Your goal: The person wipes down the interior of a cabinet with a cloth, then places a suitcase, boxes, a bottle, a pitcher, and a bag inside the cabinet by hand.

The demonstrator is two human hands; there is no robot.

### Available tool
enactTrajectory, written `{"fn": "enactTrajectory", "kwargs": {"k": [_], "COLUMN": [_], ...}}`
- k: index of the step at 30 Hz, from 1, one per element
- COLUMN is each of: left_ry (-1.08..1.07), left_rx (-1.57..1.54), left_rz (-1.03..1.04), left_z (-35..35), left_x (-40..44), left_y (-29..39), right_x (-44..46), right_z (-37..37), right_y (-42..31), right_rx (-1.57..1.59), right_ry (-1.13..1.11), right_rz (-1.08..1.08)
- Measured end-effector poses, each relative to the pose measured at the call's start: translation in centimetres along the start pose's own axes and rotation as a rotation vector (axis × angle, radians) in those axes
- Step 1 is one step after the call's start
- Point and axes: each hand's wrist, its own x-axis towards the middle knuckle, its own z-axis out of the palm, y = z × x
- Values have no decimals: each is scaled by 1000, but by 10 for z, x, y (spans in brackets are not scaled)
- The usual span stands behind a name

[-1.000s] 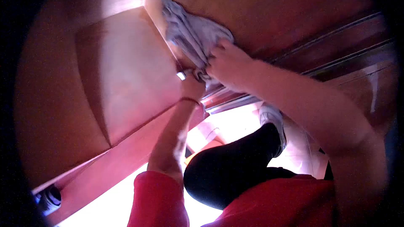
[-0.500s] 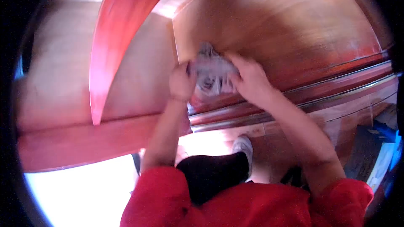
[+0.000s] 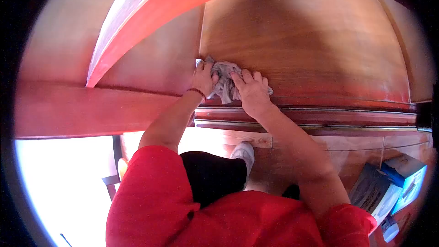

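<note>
A crumpled grey-white cloth (image 3: 225, 82) lies bunched against the lower left corner of a reddish-brown wooden panel (image 3: 302, 50). My left hand (image 3: 204, 78), with a dark red cord at its wrist, grips the cloth's left side, fingers curled over it near the panel's side edge. On the right side, my right hand (image 3: 254, 92) presses the cloth to the wood, with its thumb on the folds and its fingers spread over it. A bit of cloth sticks out past the right hand's outer edge.
A curved red wooden piece (image 3: 151, 20) arches above my hands. Ridged dark rails (image 3: 311, 116) run below the panel. My shoe (image 3: 244, 152) stands on the tiled floor. Boxes (image 3: 372, 192) sit at the lower right. Bright light fills the lower left.
My view has shifted and levelled out. The cloth was blurred and bunched between both hands; now it is spread against the panel's lower corner under them.
</note>
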Motion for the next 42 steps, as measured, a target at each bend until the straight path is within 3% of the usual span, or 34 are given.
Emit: {"fn": "enactTrajectory", "kwargs": {"k": [3, 5, 7, 9, 11, 12, 14, 15, 17, 18, 20, 23, 31, 33, 34, 35, 36, 37, 38, 39, 41, 42], "left_ry": [-44, -255, -205, -405, -390, -450, -435, -432, 117, 118, -99, -273, -205, -176, -220, -259, -167, -219, -73, 77, 25, 88], "left_rx": [147, 182, 144, 89, -55, -178, -73, 69, 401, 398, 587, 416, 293, 245, 100, -46, -222, -313, -414, -515, -377, -228], "left_rz": [-58, -216, -229, -115, 52, 50, -85, -162, 53, 45, 51, 23, -5, 4, -109, -220, -169, -126, 30, 177, 12, -24], "left_z": [-16, -30, -32, -49, -61, -65, -75, -77, -38, -25, -19, -25, -17, -25, -34, -41, -44, -36, -37, -43, -62, -76], "left_x": [-21, -36, -56, -67, -78, -74, -68, -60, -55, -56, -53, -62, -87, -93, -96, -99, -108, -111, -111, -110, -103, -96], "left_y": [16, 34, 36, 46, 59, 56, 67, 67, 31, 27, 25, 18, 14, 18, 26, 33, 37, 35, 38, 42, 45, 48], "right_x": [-3, -6, -11, -13, -16, -16, -25, -23, -10, -14, -18, -24, -37, -34, -33, -31, -30, -34, -38, -38, -40, -34], "right_z": [-10, -18, -34, -62, -86, -84, -81, -71, -43, -31, -13, -2, -4, -19, -31, -47, -62, -76, -86, -88, -91, -92], "right_y": [-6, -4, -3, 2, 10, 15, 28, 26, 14, 6, -9, -10, -14, -19, -21, -21, -20, -17, -12, -7, 1, -4], "right_rx": [26, 76, 132, 180, 607, 596, 898, 893, 597, 594, -83, -12, -226, -145, -143, 98, 339, 536, 730, 719, 1212, 1209], "right_ry": [-58, -160, -271, -368, -781, -799, -652, -669, -85, -91, -83, -137, -134, -297, -299, -537, -773, -823, -870, -882, -599, -628], "right_rz": [-56, -71, -157, -230, -89, -94, 131, 140, 77, 72, -91, -144, -210, -188, -190, -162, -133, -67, 4, 3, 298, 300]}}
